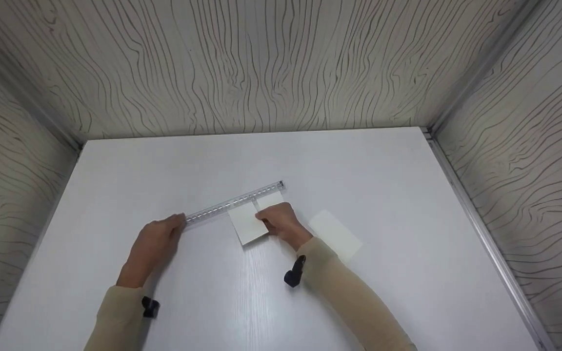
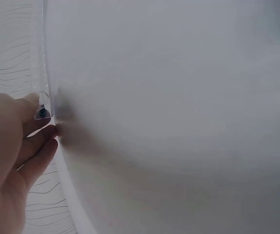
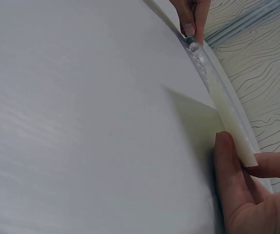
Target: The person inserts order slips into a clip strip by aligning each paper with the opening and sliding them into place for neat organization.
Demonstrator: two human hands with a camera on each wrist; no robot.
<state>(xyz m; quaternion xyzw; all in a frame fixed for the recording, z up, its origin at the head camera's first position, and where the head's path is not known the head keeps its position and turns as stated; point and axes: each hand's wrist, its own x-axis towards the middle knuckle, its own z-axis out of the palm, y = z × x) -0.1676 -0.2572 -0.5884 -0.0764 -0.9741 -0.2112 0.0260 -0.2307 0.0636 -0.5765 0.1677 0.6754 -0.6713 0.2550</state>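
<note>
My left hand point(image 1: 156, 239) pinches the near-left end of a long clear plastic ruler point(image 1: 222, 208), marked along its length by a row of round shapes. In the left wrist view, thumb and fingers close on the ruler's end point(image 2: 43, 107). From there the ruler slants up and right over the white table. My right hand point(image 1: 283, 222) pinches the side of a cream paper card point(image 1: 248, 224), whose top edge meets the ruler. Another cream paper piece point(image 1: 270, 199) shows beyond my right fingers, partly hidden by them. The right wrist view shows the card point(image 3: 228, 117) edge-on between thumb and fingers.
A separate cream paper piece point(image 1: 334, 234) lies on the white table point(image 1: 203, 165) to the right, partly covered by my right sleeve. Wood-patterned panels point(image 1: 261, 68) stand behind the table and at both sides. Black wrist cameras point(image 1: 294, 273) sit on my wrists.
</note>
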